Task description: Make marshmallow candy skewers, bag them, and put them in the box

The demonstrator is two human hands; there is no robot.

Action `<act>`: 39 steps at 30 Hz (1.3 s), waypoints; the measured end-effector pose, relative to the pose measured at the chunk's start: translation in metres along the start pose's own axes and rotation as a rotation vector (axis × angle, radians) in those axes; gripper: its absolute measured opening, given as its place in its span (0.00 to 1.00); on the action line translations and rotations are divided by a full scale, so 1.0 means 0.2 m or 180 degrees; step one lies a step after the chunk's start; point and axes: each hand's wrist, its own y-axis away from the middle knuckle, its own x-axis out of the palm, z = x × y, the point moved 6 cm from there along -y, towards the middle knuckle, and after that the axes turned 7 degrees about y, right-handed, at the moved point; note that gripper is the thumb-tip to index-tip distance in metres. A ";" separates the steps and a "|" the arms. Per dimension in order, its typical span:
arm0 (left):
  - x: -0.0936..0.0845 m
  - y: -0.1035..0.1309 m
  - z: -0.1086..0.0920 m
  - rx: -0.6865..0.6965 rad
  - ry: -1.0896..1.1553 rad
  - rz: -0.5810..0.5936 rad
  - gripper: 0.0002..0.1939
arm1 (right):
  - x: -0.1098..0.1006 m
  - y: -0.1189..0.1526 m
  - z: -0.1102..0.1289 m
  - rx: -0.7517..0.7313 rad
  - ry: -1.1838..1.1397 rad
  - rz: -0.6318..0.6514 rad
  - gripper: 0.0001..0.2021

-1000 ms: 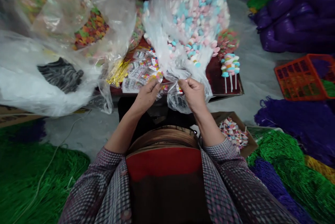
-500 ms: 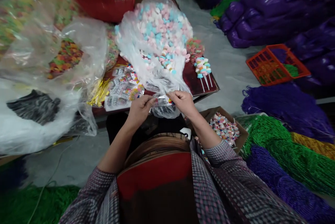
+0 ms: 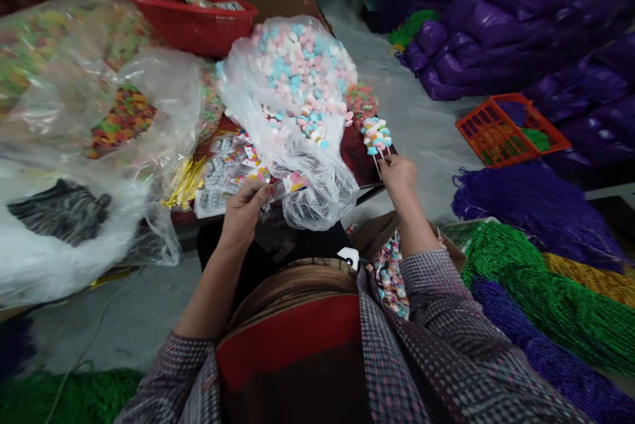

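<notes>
My left hand [image 3: 244, 211] pinches the end of a clear printed wrapper [image 3: 296, 181], which stretches out to the right over a crumpled plastic bag. At the table's right corner lie several candy skewers [image 3: 376, 135], pastel marshmallow-like pieces on white sticks. My right hand [image 3: 399, 176] has its fingertips closed around the stick ends there; how many sticks it grips is hidden. A big clear bag of pink, blue and white candies [image 3: 297, 63] lies open between the hands. More printed wrappers [image 3: 218, 179] are spread left of it, beside yellow twist ties [image 3: 184, 184].
Bags of gummy rings [image 3: 126, 116] fill the table's left side, with a red basin [image 3: 193, 24] behind. Below right, a cardboard box [image 3: 454, 253] stands near wrapped candies [image 3: 391, 278]. Purple sacks [image 3: 496, 27], an orange basket [image 3: 496, 133] and green cord bundles [image 3: 516, 272] lie on the floor.
My right hand has let go of the wrapper and moved right to the candy skewers' sticks. My left hand keeps the wrapper and has shifted slightly left. The view has tilted up a little.
</notes>
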 end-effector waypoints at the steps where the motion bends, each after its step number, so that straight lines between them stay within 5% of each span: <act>1: 0.00 0.00 0.00 -0.0011 0.0030 -0.0033 0.18 | 0.01 0.00 -0.01 0.0004 -0.0015 -0.0013 0.14; 6: -0.01 0.01 0.02 -0.0086 0.0320 -0.0129 0.19 | 0.01 0.02 -0.08 0.0222 -0.0551 -0.0359 0.16; 10: 0.00 0.01 0.05 -0.0189 0.0516 -0.0019 0.19 | 0.00 0.09 -0.09 0.0385 -0.1714 -0.0557 0.17; 17: -0.06 -0.03 0.07 -0.0107 0.0610 -0.0193 0.26 | -0.12 0.34 0.12 -0.0234 -0.3113 -0.0034 0.13; 23: -0.16 -0.02 0.06 0.0246 0.0565 -0.0215 0.24 | -0.25 0.47 0.26 -0.0830 -0.3127 0.0365 0.08; 31: -0.15 -0.01 0.05 0.0300 0.0382 0.0091 0.19 | -0.36 0.49 0.37 -0.1424 -0.2798 0.0432 0.06; 39: -0.16 -0.04 0.02 0.0562 -0.0026 0.0508 0.17 | -0.42 0.46 0.35 -0.1755 -0.2410 0.0295 0.05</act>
